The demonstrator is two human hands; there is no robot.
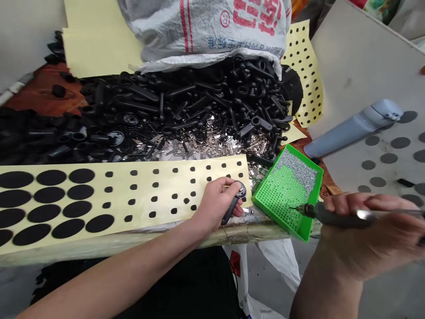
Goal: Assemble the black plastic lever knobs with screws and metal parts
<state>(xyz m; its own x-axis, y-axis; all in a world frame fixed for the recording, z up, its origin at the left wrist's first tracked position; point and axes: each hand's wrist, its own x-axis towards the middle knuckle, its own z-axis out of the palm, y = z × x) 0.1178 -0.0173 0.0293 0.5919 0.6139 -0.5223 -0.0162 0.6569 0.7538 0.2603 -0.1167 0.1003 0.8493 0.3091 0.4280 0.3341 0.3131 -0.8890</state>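
My left hand [215, 201] is closed around a black lever-shaped plastic part [234, 200] with a round metal-ringed head, held at the table's front edge. My right hand [372, 235] grips a grey electric screwdriver [335, 215] lying level, its thin bit tip pointing left into a green perforated tray [272, 208]. The tray holds a heap of small silver screws [300, 170] at its far end. The part and the screwdriver tip are apart, about a hand's width.
A big pile of black lever parts [186, 106] and shiny metal pieces [212, 144] spills from a white woven sack [206, 26]. Yellow sheets with black stickers [99, 199] cover the near table. A grey-blue bottle [355, 126] lies at right.
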